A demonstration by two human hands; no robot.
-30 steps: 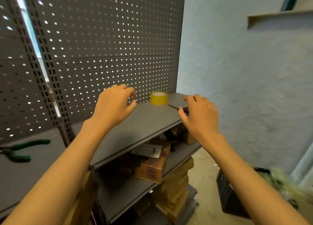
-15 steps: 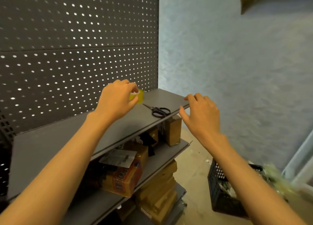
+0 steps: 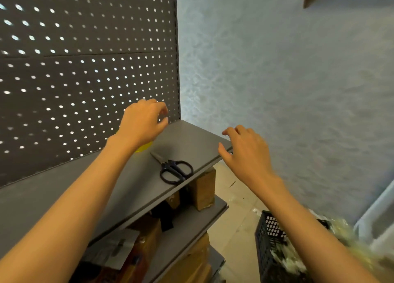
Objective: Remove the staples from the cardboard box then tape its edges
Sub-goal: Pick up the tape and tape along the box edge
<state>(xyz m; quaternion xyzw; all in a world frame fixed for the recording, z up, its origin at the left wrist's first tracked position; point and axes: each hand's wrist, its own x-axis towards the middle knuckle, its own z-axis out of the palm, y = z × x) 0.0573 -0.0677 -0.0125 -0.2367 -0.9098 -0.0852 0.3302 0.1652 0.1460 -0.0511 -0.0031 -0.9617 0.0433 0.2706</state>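
A yellow tape roll [image 3: 145, 148] stands on the grey top shelf [image 3: 187, 139], and only a sliver of it shows under my left wrist. My left hand [image 3: 145, 122] hovers above the roll with loosely curled fingers that hold nothing. Black-handled scissors [image 3: 175, 170] lie on the shelf near its front edge, between my two hands. My right hand [image 3: 245, 152] floats over the shelf's right corner, fingers relaxed and empty. Brown cardboard boxes [image 3: 203, 189] sit on the lower shelves.
A dark pegboard [image 3: 85, 69] backs the shelf on the left. A blue-grey wall [image 3: 277, 90] closes the right side. A black plastic crate [image 3: 270, 246] with scraps stands on the floor at the lower right.
The view has swung right and closer to the shelf's end. My left hand has moved over the tape roll and now covers most of it. My right hand stays near the shelf corner.
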